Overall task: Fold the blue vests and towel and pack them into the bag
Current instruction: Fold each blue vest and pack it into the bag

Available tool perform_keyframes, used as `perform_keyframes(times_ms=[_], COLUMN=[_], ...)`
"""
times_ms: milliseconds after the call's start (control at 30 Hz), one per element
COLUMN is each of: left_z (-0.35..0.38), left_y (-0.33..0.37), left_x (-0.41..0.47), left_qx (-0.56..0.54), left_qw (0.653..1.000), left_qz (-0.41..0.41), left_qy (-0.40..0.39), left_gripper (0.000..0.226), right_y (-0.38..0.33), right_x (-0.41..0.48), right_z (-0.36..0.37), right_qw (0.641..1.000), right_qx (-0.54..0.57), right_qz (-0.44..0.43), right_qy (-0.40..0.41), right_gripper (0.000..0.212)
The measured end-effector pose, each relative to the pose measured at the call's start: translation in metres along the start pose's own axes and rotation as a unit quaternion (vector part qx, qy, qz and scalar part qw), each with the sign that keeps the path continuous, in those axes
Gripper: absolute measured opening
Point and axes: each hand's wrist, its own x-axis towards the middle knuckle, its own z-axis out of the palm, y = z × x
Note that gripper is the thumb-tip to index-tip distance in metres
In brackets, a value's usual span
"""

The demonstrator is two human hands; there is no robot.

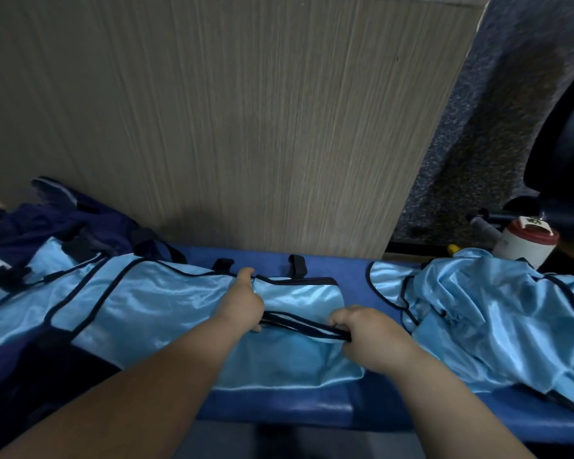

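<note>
Blue padded bench (312, 405) runs left to right, pushed up against a pale wood-grain panel (229, 111). Right of the panel, speckled grey carpet floor (497, 127). Shiny light-blue vest (289, 326) with black trim lies flat on the bench centre. Left hand (242, 304) rests on it, thumb up, fingers closed on the black strap (299, 323). Right hand (368, 336) clenched on the other end of the same strap. More light-blue vests spread flat on the left (120, 303), one overlapping the next. Crumpled heap of vests (484, 316) at the bench's right end, apart from the centre one. Dark navy bag (63, 220) far left, behind the flat vests. White jar with a red lid (524, 241) behind the heap. Black chair part (564, 144) at right edge, blurry.
</note>
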Motion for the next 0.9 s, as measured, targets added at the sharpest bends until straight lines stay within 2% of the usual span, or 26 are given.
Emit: perform_keyframes(times_ms=[167, 300, 400, 467, 533, 600, 633, 700, 733, 833, 900], left_z=[-0.003, -0.001, 0.002, 0.003, 0.007, 0.013, 0.016, 0.023, 0.024, 0.025, 0.025], left_y=[-0.004, -0.015, -0.020, -0.021, -0.023, -0.024, -0.026, -0.032, -0.035, -0.039, -0.037], left_x=[-0.004, -0.003, -0.005, -0.010, -0.013, -0.016, -0.018, -0.019, -0.019, -0.016, -0.014], left_qx=[-0.016, 0.117, 0.199, 0.262, 0.257, 0.228, 0.232, 0.274, 0.307, 0.354, 0.365], left_qw=[1.000, 0.990, 0.972, 0.947, 0.927, 0.913, 0.909, 0.912, 0.912, 0.906, 0.902], left_qz=[-0.012, 0.077, 0.114, 0.156, 0.241, 0.319, 0.332, 0.302, 0.273, 0.223, 0.218], left_qy=[-0.005, 0.020, 0.054, 0.096, 0.128, 0.115, 0.095, 0.033, -0.001, -0.057, -0.074], left_gripper=[0.063, 0.071, 0.072, 0.067, 0.056, 0.041, 0.037, 0.040, 0.044, 0.053, 0.055], right_y=[-0.003, -0.013, -0.017, -0.016, -0.015, -0.009, -0.005, 0.003, 0.004, 0.000, 0.000], right_x=[-0.007, -0.017, -0.019, -0.019, -0.018, -0.013, -0.009, -0.002, 0.001, 0.005, 0.007], right_z=[-0.002, -0.004, -0.004, -0.007, -0.012, -0.013, -0.011, -0.005, -0.002, 0.004, 0.008], right_qw=[1.000, 0.991, 0.966, 0.947, 0.950, 0.969, 0.972, 0.968, 0.964, 0.950, 0.942], right_qx=[-0.017, 0.000, 0.096, 0.159, 0.183, 0.200, 0.205, 0.189, 0.188, 0.225, 0.250], right_qz=[0.013, 0.018, 0.036, 0.043, 0.048, 0.075, 0.100, 0.157, 0.182, 0.218, 0.223], right_qy=[-0.020, -0.135, -0.236, -0.275, -0.248, -0.125, -0.055, 0.040, 0.048, 0.002, 0.001], right_gripper=[0.050, 0.068, 0.083, 0.081, 0.058, 0.023, 0.013, 0.019, 0.025, 0.037, 0.030])
